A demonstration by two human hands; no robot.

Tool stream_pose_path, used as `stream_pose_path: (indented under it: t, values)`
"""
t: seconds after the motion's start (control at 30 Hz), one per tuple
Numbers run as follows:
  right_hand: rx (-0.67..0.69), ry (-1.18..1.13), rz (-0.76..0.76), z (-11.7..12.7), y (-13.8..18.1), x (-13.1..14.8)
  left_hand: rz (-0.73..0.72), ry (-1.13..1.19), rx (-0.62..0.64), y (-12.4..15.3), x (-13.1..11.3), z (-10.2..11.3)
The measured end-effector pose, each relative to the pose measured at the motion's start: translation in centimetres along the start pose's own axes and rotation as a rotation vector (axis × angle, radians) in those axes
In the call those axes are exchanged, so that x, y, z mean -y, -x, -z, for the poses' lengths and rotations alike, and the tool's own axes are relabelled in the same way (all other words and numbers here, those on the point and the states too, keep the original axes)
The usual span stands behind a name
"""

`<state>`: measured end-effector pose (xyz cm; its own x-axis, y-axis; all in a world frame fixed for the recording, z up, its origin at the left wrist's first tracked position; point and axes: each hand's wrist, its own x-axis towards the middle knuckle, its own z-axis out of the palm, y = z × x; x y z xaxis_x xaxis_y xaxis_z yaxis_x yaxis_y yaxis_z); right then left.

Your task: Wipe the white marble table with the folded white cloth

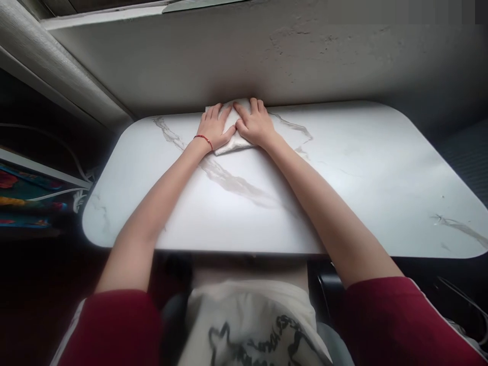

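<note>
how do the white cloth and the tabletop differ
The cloth is far smaller than the tabletop. The cloth looks plain; the tabletop has greyish veins. The cloth lies beneath the left hand and right hand; the tabletop stretches well past them. Both are mostly white.

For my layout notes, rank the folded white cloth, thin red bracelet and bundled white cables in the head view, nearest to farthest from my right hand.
1. Folded white cloth: under the right hand.
2. Thin red bracelet: on the left wrist.
3. Bundled white cables: off to the left.
</note>
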<state>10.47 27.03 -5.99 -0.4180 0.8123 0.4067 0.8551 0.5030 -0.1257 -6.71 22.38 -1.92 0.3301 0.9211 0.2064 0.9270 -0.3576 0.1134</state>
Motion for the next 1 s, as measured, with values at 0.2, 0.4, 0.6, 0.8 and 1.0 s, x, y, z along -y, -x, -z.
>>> stream_pose_path:
  t: [0.2, 0.4, 0.6, 0.8, 1.0]
  values:
    - [0.034, -0.027, 0.059, 2.2, 2.9, 1.0, 0.049, -0.067, 0.041, 2.8, -2.7, 1.3]
    - [0.097, -0.02, 0.047, 8.1, 12.9, 4.8, 0.025, -0.091, 0.065, 11.3, -9.0, 2.8]
    - [0.098, 0.026, 0.01, 13.2, 22.8, 8.9, -0.136, -0.076, 0.121, 19.3, -13.7, 4.1]
    - [0.131, 0.044, 0.005, 13.0, 22.3, 9.8, -0.172, -0.099, 0.114, 19.2, -12.6, 4.5]
    - [0.113, 0.059, -0.027, 10.5, 17.5, 10.7, -0.181, -0.099, 0.097, 16.2, -7.9, 4.1]
